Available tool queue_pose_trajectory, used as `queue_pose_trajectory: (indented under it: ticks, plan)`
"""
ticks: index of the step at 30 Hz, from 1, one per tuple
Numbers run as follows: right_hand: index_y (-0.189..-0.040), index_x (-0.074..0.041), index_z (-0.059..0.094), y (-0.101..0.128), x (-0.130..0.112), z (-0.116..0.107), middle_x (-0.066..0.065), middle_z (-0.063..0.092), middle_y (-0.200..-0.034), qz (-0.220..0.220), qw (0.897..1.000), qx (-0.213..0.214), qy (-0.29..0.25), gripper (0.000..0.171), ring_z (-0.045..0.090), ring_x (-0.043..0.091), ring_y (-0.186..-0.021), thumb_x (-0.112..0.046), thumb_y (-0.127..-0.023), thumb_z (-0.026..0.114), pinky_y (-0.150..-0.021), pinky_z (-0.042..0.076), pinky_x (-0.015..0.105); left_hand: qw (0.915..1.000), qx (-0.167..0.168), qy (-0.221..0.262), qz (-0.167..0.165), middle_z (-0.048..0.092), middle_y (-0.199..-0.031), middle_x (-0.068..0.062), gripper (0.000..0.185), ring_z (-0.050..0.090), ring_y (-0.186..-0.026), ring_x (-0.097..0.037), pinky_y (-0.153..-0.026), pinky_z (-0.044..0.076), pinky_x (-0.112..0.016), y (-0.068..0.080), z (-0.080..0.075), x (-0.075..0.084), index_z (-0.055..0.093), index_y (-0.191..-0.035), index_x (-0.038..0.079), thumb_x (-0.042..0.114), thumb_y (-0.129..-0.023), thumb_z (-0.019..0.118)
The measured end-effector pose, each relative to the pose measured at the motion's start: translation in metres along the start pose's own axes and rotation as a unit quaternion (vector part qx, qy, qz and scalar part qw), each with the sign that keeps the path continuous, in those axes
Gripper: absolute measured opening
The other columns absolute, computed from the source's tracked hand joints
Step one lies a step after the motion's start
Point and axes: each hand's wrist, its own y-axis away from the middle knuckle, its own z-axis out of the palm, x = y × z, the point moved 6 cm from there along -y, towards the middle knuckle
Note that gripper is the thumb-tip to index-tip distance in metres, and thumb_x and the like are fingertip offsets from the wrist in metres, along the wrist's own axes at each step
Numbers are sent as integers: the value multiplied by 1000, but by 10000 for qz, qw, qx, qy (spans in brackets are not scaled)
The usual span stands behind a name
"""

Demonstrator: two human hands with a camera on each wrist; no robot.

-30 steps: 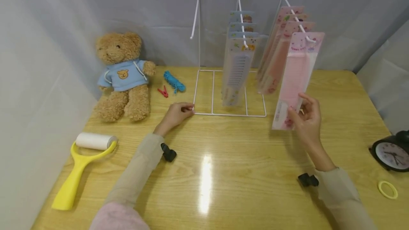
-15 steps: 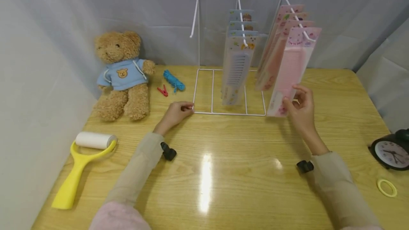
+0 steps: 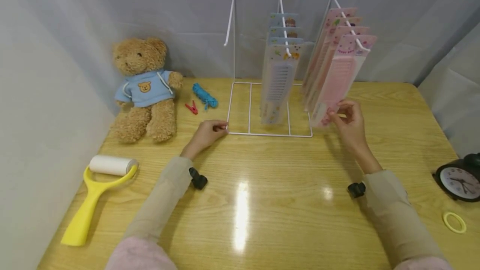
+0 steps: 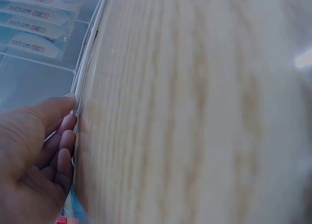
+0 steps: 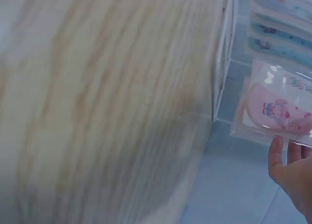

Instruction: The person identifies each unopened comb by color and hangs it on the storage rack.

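Note:
A white wire display rack (image 3: 270, 135) stands on the table with three hooks at its top. My left hand (image 3: 207, 133) pinches the front left corner of its base, as the left wrist view also shows. On the right hook hang several pink combs in clear packs. The frontmost packaged comb (image 3: 340, 76) hangs tilted, its lower end to the left. My right hand (image 3: 351, 123) holds that pack near its lower right edge, thumb in front. In the right wrist view, the fingers (image 5: 276, 155) are at the edge of the pink comb pack (image 5: 280, 112).
Several blue packaged combs (image 3: 280, 82) hang on the middle hook; the left hook (image 3: 228, 22) carries nothing. A teddy bear (image 3: 144, 91), blue cord (image 3: 204, 96), red clip (image 3: 192, 107) and yellow-handled roller (image 3: 90, 199) lie left. An alarm clock (image 3: 459, 180) and yellow ring (image 3: 454, 222) are right.
My right hand has moved up and left, bringing the lower end of the front pink comb pack back toward the other packs on the hook. My left hand has stayed at the rack's corner.

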Motion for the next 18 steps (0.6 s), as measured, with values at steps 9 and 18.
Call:
queue_pose_trajectory:
  ticks: [9, 18]
  plan:
    - [-103, -10, 55, -1, 7, -8, -4, 58, -93, 397, 9979, 19, 518, 29, 56, 9, -87, 12, -86, 60, -73, 47, 14, 9999, 41, -59, 85, 68, -106, -20, 34, 64, -95, -29, -84, 51, -38, -4, 2, 0, 63, -121, -4, 12, -92, 64]
    - [-105, -8, 55, 2, 5, -19, -2, 56, -95, 527, 9951, 306, 776, 27, 56, 7, -86, 12, -86, 59, -71, 47, 13, 9998, 70, -120, 134, 67, -106, -22, 32, 64, -95, -31, -85, 51, -40, -3, 1, 3, 62, -120, -6, 10, -92, 63]
